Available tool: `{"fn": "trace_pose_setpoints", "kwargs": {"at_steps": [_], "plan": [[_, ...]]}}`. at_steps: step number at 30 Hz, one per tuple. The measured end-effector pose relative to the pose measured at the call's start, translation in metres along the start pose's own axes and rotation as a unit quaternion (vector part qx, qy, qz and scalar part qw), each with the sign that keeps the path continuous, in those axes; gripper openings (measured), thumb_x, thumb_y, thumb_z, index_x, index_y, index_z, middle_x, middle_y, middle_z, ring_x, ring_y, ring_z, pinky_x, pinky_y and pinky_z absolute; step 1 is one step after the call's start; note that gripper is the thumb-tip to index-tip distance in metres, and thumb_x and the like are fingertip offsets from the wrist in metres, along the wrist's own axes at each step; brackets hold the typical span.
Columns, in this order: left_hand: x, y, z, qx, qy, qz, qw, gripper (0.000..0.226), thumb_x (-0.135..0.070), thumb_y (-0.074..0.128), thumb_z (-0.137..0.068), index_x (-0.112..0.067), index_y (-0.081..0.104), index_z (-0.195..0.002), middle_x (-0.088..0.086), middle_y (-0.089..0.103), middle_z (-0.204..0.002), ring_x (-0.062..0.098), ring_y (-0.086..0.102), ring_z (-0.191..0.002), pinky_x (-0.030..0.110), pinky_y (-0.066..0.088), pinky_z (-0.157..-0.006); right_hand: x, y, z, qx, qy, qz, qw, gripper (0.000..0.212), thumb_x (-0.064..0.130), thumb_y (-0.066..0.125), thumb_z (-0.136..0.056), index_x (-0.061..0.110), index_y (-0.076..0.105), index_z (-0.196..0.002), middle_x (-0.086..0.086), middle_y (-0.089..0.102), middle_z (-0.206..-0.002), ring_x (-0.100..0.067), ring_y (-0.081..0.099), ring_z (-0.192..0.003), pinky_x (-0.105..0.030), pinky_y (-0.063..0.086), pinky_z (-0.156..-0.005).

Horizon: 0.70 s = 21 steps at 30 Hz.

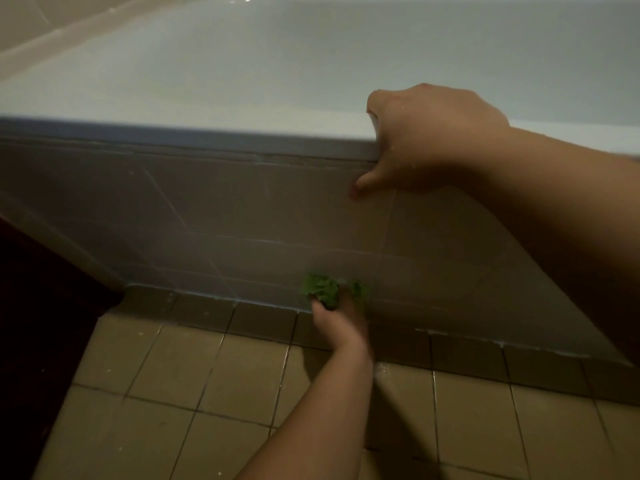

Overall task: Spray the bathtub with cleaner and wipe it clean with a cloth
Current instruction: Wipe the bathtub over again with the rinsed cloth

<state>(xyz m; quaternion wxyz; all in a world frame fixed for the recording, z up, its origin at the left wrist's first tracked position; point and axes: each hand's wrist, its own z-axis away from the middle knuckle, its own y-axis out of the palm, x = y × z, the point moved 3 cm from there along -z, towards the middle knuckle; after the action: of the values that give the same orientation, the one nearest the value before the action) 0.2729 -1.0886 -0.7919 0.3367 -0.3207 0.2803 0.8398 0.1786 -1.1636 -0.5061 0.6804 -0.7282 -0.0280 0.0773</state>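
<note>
The white bathtub (242, 84) fills the top of the head view, its rim (194, 133) running across above a tiled side panel (214, 216). My left hand (341, 318) grips a crumpled green cloth (323, 291) and holds it against the bottom of the tiled panel, just above the floor. My right hand (426, 136) is hooked over the tub rim at the right, fingers curled over the edge into the tub and the thumb pointing down the panel. No spray bottle is in view.
Beige floor tiles (180, 375) with dark grout spread below the panel, with a darker tile border (467, 355) along its base. A dark unlit area (38, 306) lies at the left. A tiled wall ledge (52, 29) runs behind the tub at the top left.
</note>
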Motion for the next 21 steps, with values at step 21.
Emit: {"fn": "trace_pose_setpoints", "kwargs": {"at_steps": [21], "plan": [[-0.095,0.022,0.068,-0.09,0.184,-0.028,0.978,0.062,-0.031,0.075,-0.093,-0.018,0.052,-0.149,-0.003,0.06,-0.14,0.018,0.058,-0.128,0.027,0.043,-0.104,-0.055,-0.008,0.032,0.047,0.017,-0.031,0.998,0.065,0.077,0.075,-0.067,0.026,0.039,-0.084,-0.002,0.05,-0.084,-0.027,0.05,-0.077,-0.04,0.043,-0.063]]}}
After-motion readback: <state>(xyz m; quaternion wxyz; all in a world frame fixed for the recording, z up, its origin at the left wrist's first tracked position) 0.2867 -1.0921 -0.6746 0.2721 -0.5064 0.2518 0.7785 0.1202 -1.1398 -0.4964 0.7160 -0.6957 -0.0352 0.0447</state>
